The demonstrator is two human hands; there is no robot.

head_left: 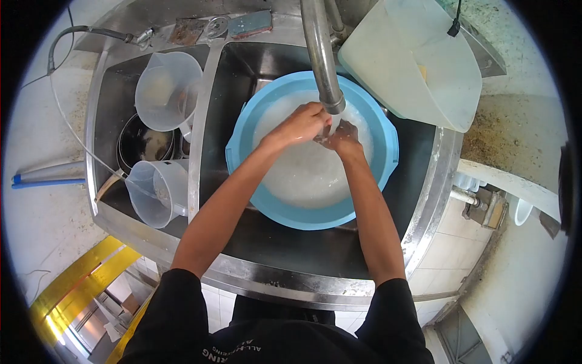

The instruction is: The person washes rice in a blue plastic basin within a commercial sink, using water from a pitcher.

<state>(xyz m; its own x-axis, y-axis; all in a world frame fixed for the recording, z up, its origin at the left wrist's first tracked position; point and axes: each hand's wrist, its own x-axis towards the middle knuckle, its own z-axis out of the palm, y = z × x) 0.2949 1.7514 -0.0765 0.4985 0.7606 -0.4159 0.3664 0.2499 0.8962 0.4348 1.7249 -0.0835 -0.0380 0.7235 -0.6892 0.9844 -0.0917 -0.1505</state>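
Observation:
A light blue plastic tub (241, 173) sits in the right basin, holding cloudy white, foamy water (303, 176). Above that water, my left hand (303, 124) has its fingers curled under the mouth of the metal tap (327, 79). Whatever its fingers may hold is hidden. Close beside it is my right hand (345, 136), cupped and wet, nearly touching the left. Running water and the other hand blur its fingers, so I cannot make out their position or anything in them.
In the left basin (109, 121) stand two translucent plastic jugs, one at the back (159, 91) and one in front (151, 188), beside a dark pan (145, 142). A large translucent bin (412, 67) leans at the back right. A blue scouring pad (250, 24) lies on the rear ledge.

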